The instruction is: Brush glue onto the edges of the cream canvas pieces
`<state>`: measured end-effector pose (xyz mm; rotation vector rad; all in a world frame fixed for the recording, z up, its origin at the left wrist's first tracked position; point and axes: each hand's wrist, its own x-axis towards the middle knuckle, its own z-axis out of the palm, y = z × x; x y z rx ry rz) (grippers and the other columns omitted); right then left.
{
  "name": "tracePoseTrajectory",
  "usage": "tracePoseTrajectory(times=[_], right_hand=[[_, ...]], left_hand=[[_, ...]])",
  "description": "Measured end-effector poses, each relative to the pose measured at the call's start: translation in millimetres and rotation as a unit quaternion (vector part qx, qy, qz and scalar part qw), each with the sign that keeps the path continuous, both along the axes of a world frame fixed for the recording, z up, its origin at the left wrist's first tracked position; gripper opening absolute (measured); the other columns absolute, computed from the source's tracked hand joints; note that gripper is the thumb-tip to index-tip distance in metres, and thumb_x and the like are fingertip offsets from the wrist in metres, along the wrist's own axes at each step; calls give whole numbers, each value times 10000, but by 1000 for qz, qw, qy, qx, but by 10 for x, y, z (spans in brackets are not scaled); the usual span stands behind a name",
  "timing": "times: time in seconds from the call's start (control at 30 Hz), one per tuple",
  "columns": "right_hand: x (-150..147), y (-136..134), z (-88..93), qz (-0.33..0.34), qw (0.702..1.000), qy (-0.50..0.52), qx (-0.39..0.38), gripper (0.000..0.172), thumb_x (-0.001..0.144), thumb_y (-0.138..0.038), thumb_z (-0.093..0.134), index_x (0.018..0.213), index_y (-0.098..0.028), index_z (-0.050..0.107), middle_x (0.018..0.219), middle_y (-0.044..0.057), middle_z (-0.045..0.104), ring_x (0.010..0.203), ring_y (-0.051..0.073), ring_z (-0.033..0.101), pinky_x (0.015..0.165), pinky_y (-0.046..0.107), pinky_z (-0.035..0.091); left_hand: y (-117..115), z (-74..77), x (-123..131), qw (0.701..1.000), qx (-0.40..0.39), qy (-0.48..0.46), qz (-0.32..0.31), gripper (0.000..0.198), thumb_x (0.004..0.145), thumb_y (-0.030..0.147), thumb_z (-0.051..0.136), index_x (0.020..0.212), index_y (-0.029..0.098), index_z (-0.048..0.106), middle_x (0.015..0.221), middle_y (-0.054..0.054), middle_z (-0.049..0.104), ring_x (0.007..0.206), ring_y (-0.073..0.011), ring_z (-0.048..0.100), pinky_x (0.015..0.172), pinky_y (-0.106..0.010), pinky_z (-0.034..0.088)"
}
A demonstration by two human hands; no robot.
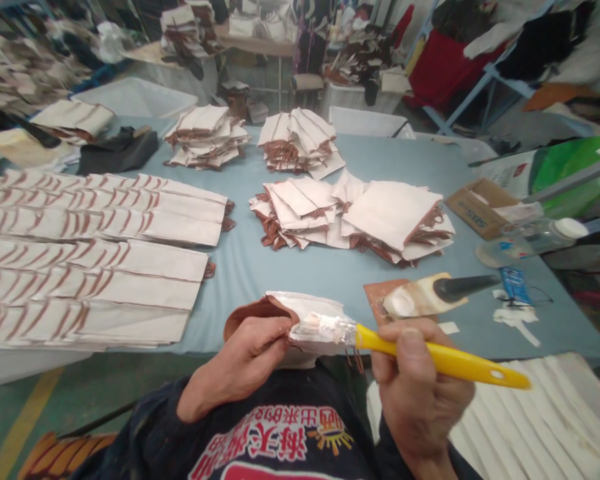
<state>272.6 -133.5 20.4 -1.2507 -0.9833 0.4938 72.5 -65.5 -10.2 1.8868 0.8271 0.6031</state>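
My right hand [420, 387] is closed round the yellow handle of a paintbrush [445, 363]. White paste coats its bristles, which lie against a cream fabric piece [320, 305] with a brown lining at the table's front edge. My left hand [253, 360] pinches the brown folded edge of that piece, its fingertips close to the bristles. To the right, a cut-open container [420, 299] holds white paste, and a black handle [465, 287] rests across it.
Overlapping rows of cream pieces with brown edging [95, 260] cover the table's left side. Loose stacks [390, 213] lie at centre and back. A small cardboard box [483, 207] and a clear plastic bottle [530, 241] sit at right. White folded cloth [565, 407] is at lower right.
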Motion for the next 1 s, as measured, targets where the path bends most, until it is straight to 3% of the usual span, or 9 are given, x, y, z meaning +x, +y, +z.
tracePoseTrajectory(times=[0.17, 0.3, 0.47, 0.6, 0.7, 0.8, 1.0], right_hand=[[-119, 22, -90, 44, 998, 29, -27, 316, 1069, -344, 564, 801, -210, 666, 438, -99, 478, 323, 58, 433, 371, 134, 383], [-92, 30, -138, -7, 1000, 10, 15, 282, 1062, -325, 576, 824, -211, 675, 472, -92, 501, 356, 62, 457, 402, 146, 412], [-88, -12, -225, 53, 998, -10, 27, 239, 1070, -290, 546, 878, -218, 669, 508, -92, 520, 367, 70, 461, 416, 177, 421], [-64, -6, -256, 1, 999, -35, 41, 230, 1061, -276, 548, 876, -218, 671, 505, -91, 514, 371, 82, 465, 418, 198, 422], [-94, -13, -262, 43, 996, -65, 44, 198, 1049, -280, 564, 894, -224, 673, 520, -90, 534, 380, 84, 473, 435, 208, 439], [-132, 4, -232, 55, 997, -25, 39, 224, 1060, -298, 548, 888, -225, 672, 505, -95, 517, 372, 80, 464, 428, 194, 424], [54, 155, -127, -35, 994, 100, 6, 300, 1022, -375, 616, 778, -204, 651, 465, -100, 465, 337, 60, 399, 375, 166, 338]], left_hand=[[-11, -69, -4, 999, 50, -12, 14, 272, 1004, 131, 468, 837, 157, 681, 751, -29, 690, 662, -148, 592, 651, -253, 442], [-15, -72, 15, 999, 39, -11, 24, 264, 1010, 145, 474, 847, 166, 681, 754, -25, 718, 672, -151, 631, 655, -246, 473], [-17, -83, 25, 998, 35, -19, 41, 263, 1005, 128, 463, 861, 154, 681, 776, -23, 718, 677, -137, 624, 663, -236, 470], [16, -64, 51, 997, 56, -10, 48, 276, 1011, 149, 471, 802, 162, 651, 745, -13, 665, 680, -138, 578, 656, -243, 436], [63, -40, 93, 996, 67, -26, 57, 295, 1016, 161, 480, 755, 173, 617, 728, -3, 624, 702, -142, 557, 693, -252, 438], [92, -47, 114, 995, 61, -40, 69, 281, 998, 157, 494, 750, 173, 625, 744, -9, 637, 729, -152, 569, 730, -268, 446], [129, -61, 124, 994, -44, -35, 93, 241, 990, 244, 531, 895, 143, 728, 831, -43, 708, 763, -178, 608, 719, -286, 453]])
